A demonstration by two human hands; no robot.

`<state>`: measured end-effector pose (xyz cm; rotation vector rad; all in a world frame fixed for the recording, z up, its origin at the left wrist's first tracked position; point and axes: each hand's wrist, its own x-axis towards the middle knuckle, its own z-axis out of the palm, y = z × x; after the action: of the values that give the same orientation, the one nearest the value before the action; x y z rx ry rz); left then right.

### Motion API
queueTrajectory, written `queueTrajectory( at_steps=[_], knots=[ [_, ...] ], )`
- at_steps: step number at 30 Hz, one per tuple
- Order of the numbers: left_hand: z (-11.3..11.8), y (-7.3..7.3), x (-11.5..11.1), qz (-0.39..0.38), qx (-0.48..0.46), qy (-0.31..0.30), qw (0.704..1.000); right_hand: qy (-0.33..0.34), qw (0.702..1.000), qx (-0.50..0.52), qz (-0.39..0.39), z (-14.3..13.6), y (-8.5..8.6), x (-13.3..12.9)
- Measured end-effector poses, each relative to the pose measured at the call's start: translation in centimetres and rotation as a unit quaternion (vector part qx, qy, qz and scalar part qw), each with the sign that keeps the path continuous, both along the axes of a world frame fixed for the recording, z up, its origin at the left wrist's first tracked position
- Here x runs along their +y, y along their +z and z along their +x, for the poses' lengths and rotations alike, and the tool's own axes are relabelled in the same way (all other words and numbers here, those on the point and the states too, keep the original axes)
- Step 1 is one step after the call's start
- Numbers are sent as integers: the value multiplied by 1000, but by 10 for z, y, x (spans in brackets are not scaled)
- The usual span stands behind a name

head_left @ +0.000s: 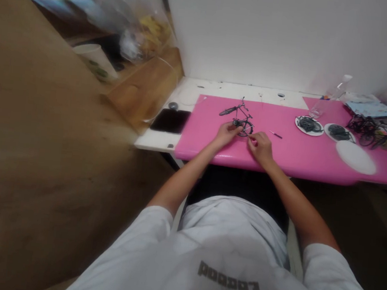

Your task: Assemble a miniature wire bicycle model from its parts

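Note:
A small black model bicycle (240,115) is held over the pink mat (207,142), its handlebar pointing away from me and one wheel near my hands. My left hand (228,133) is closed on the bicycle by the pedal area and the near wheel. At the right side of that wheel, my right hand (260,147) has its thumb and forefinger pinched together at the rim. Whether a small part sits in that pinch is too small to tell. A little screwdriver (275,134) lies on the mat to the right of my right hand.
White plates (313,132) with black parts stand to the right, beside another white plate (355,157). Several black model bicycles (366,129) are piled at the far right. Behind stands a clear bottle (331,96). A black tablet-like slab (170,120) lies left of the mat.

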<state>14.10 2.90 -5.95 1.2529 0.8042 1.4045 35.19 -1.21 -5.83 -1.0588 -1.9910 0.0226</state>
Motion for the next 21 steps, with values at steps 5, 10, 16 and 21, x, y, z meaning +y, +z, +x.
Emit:
queueTrajectory(
  at_steps=[5,10,16,21],
  knots=[
    [1,1,1,-9,-9,2,1000,16,999,33,10,1,0,2],
    [0,3,-2,-23,-11,-4,1000,8,999,39,13,1,-1,2],
    [0,4,-4,-30,-13,-8,999,-9,999,21,26,1,-3,2],
    [0,11,-9,-55,-5,10,998,-6,1000,8,29,1,-3,0]
  ],
)
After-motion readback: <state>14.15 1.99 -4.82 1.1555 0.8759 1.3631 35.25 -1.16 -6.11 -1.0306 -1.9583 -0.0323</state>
